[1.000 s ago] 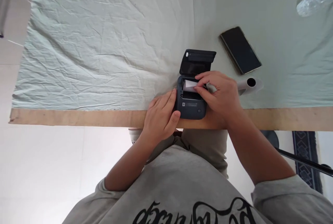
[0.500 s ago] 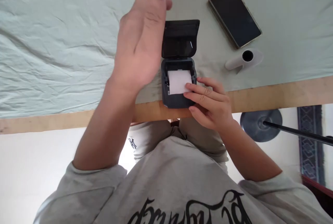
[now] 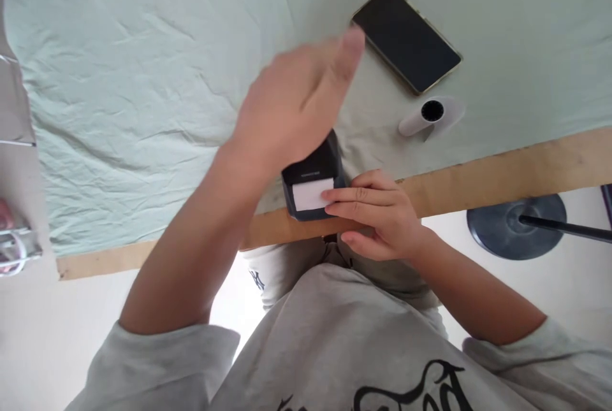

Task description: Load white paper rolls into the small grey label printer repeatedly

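A small dark portable printer (image 3: 313, 215) sits at the near edge of the table, with its black lid (image 3: 318, 161) swung down. From under the lid's front edge a strip of white paper (image 3: 308, 195) lies across the front. My right hand (image 3: 375, 210) rests at the printer's right side, fingers stretched out, two fingertips on the paper and the thumb apart. Over the lid is my left hand (image 3: 291, 105), blurred, hiding the back and left of the printer. One of its digits points out toward the phone; the other fingers are mostly hidden.
A phone (image 3: 406, 38) in a clear-edged case lies at the back right. Beside it stands a white tube-shaped object (image 3: 430, 115) with a dark round end. Wrinkled pale green cloth (image 3: 157, 79) covers the table up to a bare wooden edge (image 3: 502, 162). A black round base (image 3: 516, 226) stands on the floor.
The printer lid, standing up before, is now down over the paper roll. My left hand has moved right and nearer, over the lid. My right fingertips stay on the paper. The view has shifted.
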`<state>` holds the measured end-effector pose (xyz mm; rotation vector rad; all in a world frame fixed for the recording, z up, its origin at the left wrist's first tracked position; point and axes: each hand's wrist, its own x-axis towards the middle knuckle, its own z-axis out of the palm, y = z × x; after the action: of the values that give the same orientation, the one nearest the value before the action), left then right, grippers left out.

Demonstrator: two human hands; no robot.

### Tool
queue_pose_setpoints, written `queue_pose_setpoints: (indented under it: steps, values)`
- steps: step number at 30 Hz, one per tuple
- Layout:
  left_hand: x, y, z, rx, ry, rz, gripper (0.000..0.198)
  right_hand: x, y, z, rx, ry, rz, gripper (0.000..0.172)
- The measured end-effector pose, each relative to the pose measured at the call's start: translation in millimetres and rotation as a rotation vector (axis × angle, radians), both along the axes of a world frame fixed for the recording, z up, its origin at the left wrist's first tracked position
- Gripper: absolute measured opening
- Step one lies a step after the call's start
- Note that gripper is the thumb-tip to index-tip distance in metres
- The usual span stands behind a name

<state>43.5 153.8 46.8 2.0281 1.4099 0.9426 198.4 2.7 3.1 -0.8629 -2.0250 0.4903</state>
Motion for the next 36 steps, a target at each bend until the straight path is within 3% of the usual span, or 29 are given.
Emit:
queue_pose_setpoints:
  steps: [6, 13, 17, 20, 24, 28, 30, 32, 36]
  values:
    - [2.0, -23.0, -0.9, -0.159, 0.313, -0.227, 0.056, -3.2, 1.1, -1.9, -0.027, 0.12, -0.041, 0.026]
    - [5.1, -30.7, 13.4, -0.112, 0.617, -0.359, 0.061, 9.3, 9.8, 8.0, -0.199, 0.244, -0.035, 0.026]
    - [7.5, -34.5, 15.4, -0.098, 0.671, -0.39, 0.063, 10.5, 13.3, 9.6, -0.259, 0.309, -0.068, 0.032]
    - [8.6, -34.3, 15.1, -0.123, 0.656, -0.404, 0.064, 8.4, 10.1, 7.3, -0.311, 0.366, -0.095, 0.022]
    - [5.5, -28.6, 15.2, -0.1, 0.578, -0.405, 0.066, 4.7, 1.4, 2.3, -0.474, 0.388, -0.287, 0.008]
    - [-21.0, -35.4, 18.8, 0.173, 0.298, -0.472, 0.059, 2.1, -1.7, -0.4, -0.491, 0.427, -0.346, 0.01]
    - [-45.6, -51.7, 17.3, 0.261, 0.098, -0.384, 0.047, 1.9, -0.5, -0.3, -0.482, 0.444, -0.337, 0.01]
    - [-73.1, -74.9, 10.2, 0.169, -0.002, -0.194, 0.045, 2.3, 1.3, -0.2, -0.488, 0.45, -0.335, 0.01]
    - [-111.8, -119.1, -15.0, -0.009, 0.096, -0.139, 0.063, 2.0, 3.7, -0.6, -0.512, 0.473, -0.335, 0.01]
